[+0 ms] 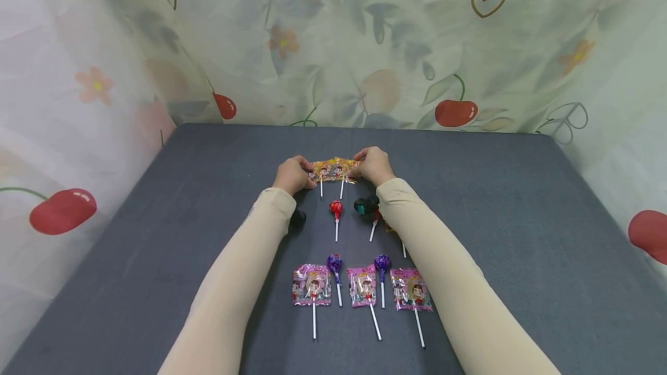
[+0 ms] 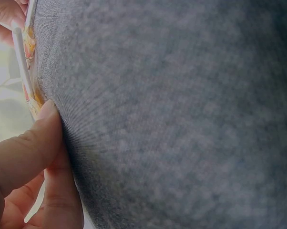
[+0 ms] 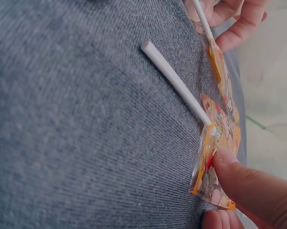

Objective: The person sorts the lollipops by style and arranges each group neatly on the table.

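Two flat lollipops in orange-yellow printed wrappers lie side by side toward the back of the table, white sticks toward me. My left hand [image 1: 293,175] pinches the outer edge of the left orange lollipop [image 1: 324,171] between thumb and fingers. At the right orange lollipop [image 3: 220,138], my right hand [image 1: 376,166] holds the wrapper's outer side, the thumb lying on top. In the head view the two wrappers meet or overlap in the middle; which, I cannot tell. A red ball lollipop [image 1: 336,208] lies just in front of them.
Another red lollipop [image 1: 376,219] is partly covered by the right wrist camera [image 1: 366,205]. Beside it, my right sleeve hides most of another lollipop. Nearer are three pink-wrapped lollipops [image 1: 312,287] and two purple ball lollipops [image 1: 383,263] on the grey table [image 1: 521,236]. Patterned curtains surround it.
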Motion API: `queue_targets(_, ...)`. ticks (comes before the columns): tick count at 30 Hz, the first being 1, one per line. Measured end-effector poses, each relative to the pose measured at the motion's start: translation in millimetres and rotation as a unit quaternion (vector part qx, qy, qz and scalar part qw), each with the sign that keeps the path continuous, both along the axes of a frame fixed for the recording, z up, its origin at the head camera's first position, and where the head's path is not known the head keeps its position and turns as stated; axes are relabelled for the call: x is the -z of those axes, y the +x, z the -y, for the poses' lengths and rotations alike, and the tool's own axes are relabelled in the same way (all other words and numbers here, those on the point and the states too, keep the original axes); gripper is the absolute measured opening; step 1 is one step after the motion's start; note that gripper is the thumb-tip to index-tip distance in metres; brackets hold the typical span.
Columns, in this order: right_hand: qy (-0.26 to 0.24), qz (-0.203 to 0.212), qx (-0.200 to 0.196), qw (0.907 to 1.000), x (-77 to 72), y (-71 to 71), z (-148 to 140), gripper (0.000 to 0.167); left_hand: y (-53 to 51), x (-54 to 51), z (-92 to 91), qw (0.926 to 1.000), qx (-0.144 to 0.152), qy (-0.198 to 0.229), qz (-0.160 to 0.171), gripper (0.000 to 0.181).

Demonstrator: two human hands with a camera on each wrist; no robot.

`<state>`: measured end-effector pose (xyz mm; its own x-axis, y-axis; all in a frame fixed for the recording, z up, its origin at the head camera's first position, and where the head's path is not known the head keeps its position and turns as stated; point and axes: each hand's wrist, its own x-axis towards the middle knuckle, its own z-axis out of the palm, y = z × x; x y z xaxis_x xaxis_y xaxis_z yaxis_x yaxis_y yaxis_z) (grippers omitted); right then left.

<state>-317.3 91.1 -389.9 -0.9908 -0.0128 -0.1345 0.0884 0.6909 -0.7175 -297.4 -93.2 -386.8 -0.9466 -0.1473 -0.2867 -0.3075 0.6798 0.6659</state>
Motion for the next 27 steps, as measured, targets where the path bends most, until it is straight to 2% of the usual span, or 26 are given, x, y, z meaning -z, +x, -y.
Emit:
queue_targets(12, 0.013, -0.012, -0.009, 0.9998, -0.7, 1.9, -1.9, 0.038, 5.2, -3.4, -2.1, 1.0000, -0.002, -0.003, -0.006, 0.036)
queue_targets(27, 0.007, -0.005, -0.018, 0.9998, -1.8, 1.8, -2.8, 0.038, 3.8, -1.5, -2.2, 1.0000, -0.007, -0.001, -0.006, 0.037)
